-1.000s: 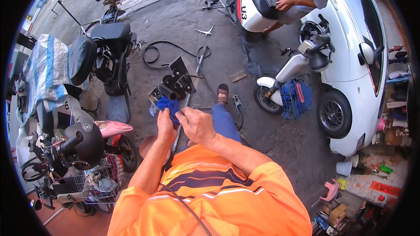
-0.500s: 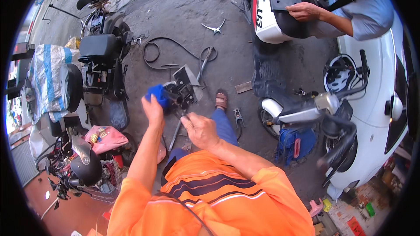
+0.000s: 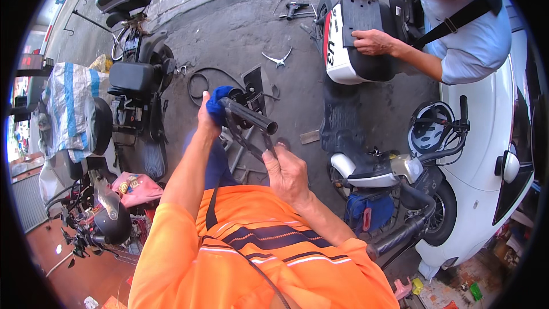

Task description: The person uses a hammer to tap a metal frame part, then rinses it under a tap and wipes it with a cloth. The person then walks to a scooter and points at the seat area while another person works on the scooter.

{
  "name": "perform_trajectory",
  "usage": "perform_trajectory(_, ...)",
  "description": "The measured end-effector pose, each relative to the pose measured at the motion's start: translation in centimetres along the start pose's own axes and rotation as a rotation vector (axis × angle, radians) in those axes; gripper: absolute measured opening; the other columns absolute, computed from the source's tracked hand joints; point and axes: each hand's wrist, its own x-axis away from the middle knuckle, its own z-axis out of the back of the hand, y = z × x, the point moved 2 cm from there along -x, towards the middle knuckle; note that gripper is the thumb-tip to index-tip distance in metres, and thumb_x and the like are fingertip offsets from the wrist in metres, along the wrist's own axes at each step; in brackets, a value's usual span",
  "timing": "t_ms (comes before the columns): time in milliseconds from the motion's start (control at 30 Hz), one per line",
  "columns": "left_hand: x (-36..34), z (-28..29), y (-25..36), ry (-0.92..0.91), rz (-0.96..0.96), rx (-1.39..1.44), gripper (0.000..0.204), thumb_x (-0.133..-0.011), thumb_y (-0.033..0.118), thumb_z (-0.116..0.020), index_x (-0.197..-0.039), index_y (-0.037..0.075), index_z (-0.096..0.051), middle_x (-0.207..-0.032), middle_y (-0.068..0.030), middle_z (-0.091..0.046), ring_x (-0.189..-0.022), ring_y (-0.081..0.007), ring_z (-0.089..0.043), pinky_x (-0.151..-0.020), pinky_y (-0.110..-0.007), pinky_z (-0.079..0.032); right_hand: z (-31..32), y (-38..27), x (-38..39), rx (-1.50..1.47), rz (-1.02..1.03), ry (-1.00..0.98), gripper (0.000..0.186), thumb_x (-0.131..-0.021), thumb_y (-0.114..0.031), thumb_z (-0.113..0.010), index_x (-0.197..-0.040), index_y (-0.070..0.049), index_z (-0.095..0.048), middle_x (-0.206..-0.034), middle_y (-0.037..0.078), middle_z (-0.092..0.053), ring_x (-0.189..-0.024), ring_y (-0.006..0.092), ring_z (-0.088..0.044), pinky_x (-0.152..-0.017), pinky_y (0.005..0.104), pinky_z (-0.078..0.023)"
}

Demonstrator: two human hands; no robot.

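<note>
Metal tube assembly (image 3: 249,116) is held before the orange shirt (image 3: 257,252), its open tube end pointing to 4 o'clock; directions here run from it, 12 being straight ahead. The left hand (image 3: 207,117) has its grip closed on a blue cloth (image 3: 218,103) at the tube's other end. The right hand (image 3: 287,177), at 5 o'clock, grips a dark strut of the assembly.

Dark floor (image 3: 309,97) stretches ahead between scooters: a wooden block (image 3: 310,137) lies between 3 and 4 o'clock, a coiled belt (image 3: 197,83) near 10, pliers (image 3: 278,58) at 1. A pink cloth (image 3: 136,186) with a printed mark sits at 8. A black scooter (image 3: 132,77) edges the room at 10; at 2, a white-tailed scooter (image 3: 341,68) carries large dark lettering, a co-worker's hands (image 3: 374,42) on its top plate. Farther right, at 3, stands a white car (image 3: 486,137).
</note>
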Motion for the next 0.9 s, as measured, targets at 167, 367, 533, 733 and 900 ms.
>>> perform_trajectory(167,0.7,-3.2,0.6,0.170,-0.058,-0.362,0.062,-0.090,0.061,-0.043,-0.112,0.006,-0.060,-0.104,-0.0090,-0.063,-0.088,-0.0209,-0.059,-0.083,-0.033,-0.046,-0.5,0.7,-2.3,0.032,-0.032,0.066,0.021,-0.092,-0.019,-0.056,-0.077,-0.004,-0.056,-0.061,0.014,-0.055,-0.056,0.0336,-0.057,-0.048,0.0398,-0.042)
perform_trajectory(367,-4.4,-4.6,3.5,0.042,-0.073,-0.423,0.063,-0.091,0.061,-0.041,-0.113,0.005,-0.060,-0.106,-0.0079,-0.063,-0.095,-0.0204,-0.058,-0.082,-0.033,-0.046,-2.6,1.5,-7.6,0.017,-0.062,0.198,0.030,-0.095,-0.023,-0.054,-0.074,-0.002,-0.052,-0.054,0.014,-0.045,-0.048,0.0301,-0.047,-0.047,0.0366,-0.038)
perform_trajectory(533,-10.0,-5.8,6.1,0.037,0.107,-0.555,0.054,-0.089,0.061,-0.045,-0.102,0.012,-0.064,-0.088,-0.0026,-0.064,-0.077,-0.0170,-0.059,-0.069,-0.031,-0.047,-6.6,3.5,-14.8,0.106,-0.208,0.260,0.034,-0.095,-0.026,-0.052,-0.071,-0.002,-0.050,-0.053,0.013,-0.046,-0.047,0.0268,-0.048,-0.048,0.0363,-0.039)
perform_trajectory(733,-16.1,-2.1,5.8,-0.049,0.330,-0.571,0.040,-0.098,0.043,-0.037,-0.100,0.011,-0.061,-0.089,-0.0030,-0.063,-0.080,-0.0183,-0.060,-0.072,-0.033,-0.049,-13.6,7.9,-24.5,0.144,-0.457,0.349,0.035,-0.096,-0.030,-0.050,-0.075,-0.002,-0.054,-0.055,0.003,-0.051,-0.051,0.0121,-0.049,-0.049,0.0303,-0.041)
perform_trajectory(900,-16.9,-7.5,13.2,-0.112,0.611,-0.309,0.042,-0.101,0.037,-0.029,-0.112,0.008,-0.058,-0.108,-0.0085,-0.063,-0.097,-0.0217,-0.061,-0.089,-0.039,-0.048,-17.7,8.1,-30.6,0.274,-0.429,0.322,0.031,-0.096,-0.026,-0.051,-0.075,-0.003,-0.053,-0.057,0.008,-0.052,-0.052,0.0220,-0.053,-0.050,0.0336,-0.042)
